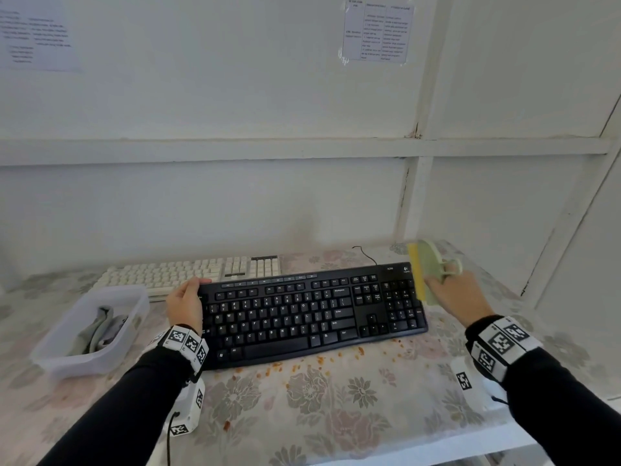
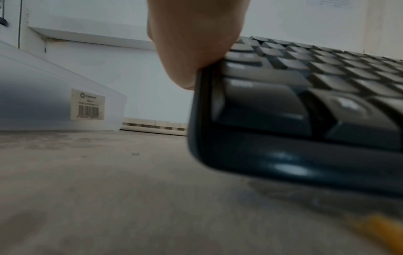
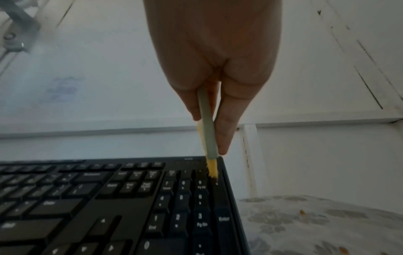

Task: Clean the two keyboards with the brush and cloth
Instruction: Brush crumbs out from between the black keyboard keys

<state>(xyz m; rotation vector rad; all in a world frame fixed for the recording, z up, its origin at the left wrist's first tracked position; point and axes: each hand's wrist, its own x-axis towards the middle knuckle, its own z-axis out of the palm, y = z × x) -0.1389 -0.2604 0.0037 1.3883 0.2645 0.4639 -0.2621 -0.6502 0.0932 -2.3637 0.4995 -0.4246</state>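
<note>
At the far left of the surface (image 1: 336, 398) stands a translucent plastic tub (image 1: 90, 331) with a grey cloth (image 1: 97, 327) lying inside it. Behind it, along the far edge by the wall, lies the white keyboard (image 1: 188, 272). The left hand (image 1: 184, 306), arm reaching forward in a black sleeve, grips the left end of the black keyboard (image 1: 302, 317), its fingers (image 1: 198, 282) curled over the far corner. The black keyboard lies in the middle, with orange crumbs (image 1: 319, 359) scattered just near its front edge. The right hand (image 1: 457, 297) hovers over the number pad, fingers (image 3: 226, 131) clamped on the pale green brush (image 1: 428, 267), whose yellow bristles (image 3: 212, 170) touch the keyboard's far right corner.
</note>
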